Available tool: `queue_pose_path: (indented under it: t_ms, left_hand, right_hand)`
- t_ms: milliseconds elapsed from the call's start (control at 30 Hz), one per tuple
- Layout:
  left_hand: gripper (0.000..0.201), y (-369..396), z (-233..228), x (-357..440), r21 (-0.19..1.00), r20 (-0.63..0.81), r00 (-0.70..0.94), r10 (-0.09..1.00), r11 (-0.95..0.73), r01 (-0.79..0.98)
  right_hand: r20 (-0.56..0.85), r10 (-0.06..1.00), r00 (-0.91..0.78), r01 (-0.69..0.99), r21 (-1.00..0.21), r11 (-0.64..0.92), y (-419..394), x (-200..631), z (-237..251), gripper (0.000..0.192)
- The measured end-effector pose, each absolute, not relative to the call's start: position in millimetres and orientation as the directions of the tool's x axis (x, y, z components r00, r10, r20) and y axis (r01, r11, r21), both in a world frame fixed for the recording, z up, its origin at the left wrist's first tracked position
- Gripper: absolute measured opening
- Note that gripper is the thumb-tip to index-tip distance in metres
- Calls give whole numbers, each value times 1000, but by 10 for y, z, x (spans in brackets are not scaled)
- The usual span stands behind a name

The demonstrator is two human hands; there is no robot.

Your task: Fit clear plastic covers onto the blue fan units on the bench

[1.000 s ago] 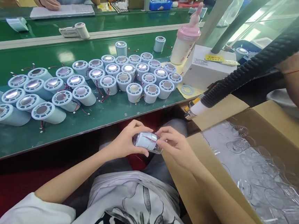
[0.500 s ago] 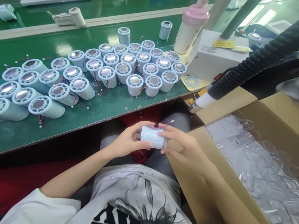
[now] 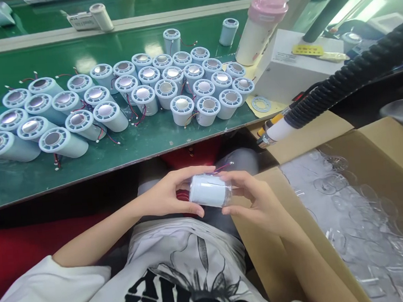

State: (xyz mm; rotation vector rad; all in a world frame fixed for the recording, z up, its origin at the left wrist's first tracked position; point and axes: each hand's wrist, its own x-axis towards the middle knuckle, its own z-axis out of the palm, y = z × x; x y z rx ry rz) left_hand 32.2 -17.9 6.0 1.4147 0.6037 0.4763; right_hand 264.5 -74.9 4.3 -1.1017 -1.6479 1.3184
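Observation:
Above my lap, a light blue cylinder (image 3: 208,190) lies on its side between my two hands, with thin red and dark wires along its top. Clear plastic (image 3: 228,192) surrounds it and sticks out past its right end. My left hand (image 3: 172,193) curls about the left end, fingers behind the top and thumb along the lower side. At the right end, my right hand (image 3: 253,198) grips the clear plastic between thumb and fingers. Several similar blue cylinders (image 3: 143,95) with silvery round centres and wires stand or lean on the green bench (image 3: 145,149) ahead.
To my right, an open cardboard box (image 3: 262,239) holds many clear plastic pieces (image 3: 355,212). A black corrugated hose (image 3: 350,77) reaches in above it. A pink-lidded bottle (image 3: 261,28) stands beside a white box-shaped device (image 3: 286,73). A blue ring (image 3: 261,104) lies nearby on the bench.
The cylinder has turned closer to level, and more clear plastic shows at its right end. My right hand has shifted right with that end; my left thumb has dropped lower.

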Motion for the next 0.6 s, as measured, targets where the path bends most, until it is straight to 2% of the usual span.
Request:
queue_pose_path:
  t_ms: [200, 400, 600]
  left_hand:
    - [79, -161, 70, 306, 999, -13, 779, 627, -22, 34]
    - [79, -160, 45, 281, 994, 38, 777, 629, -103, 35]
    - [79, -162, 33, 270, 983, 83, 777, 624, -178, 39]
  right_hand:
    - [-70, 930, -362, 34, -997, -62, -743, 2628, 83, 45]
    - [-188, 907, -376, -120, -961, -249, -748, 2600, 70, 41]
    - [-282, 898, -338, -172, -919, -353, -739, 2569, 74, 39]
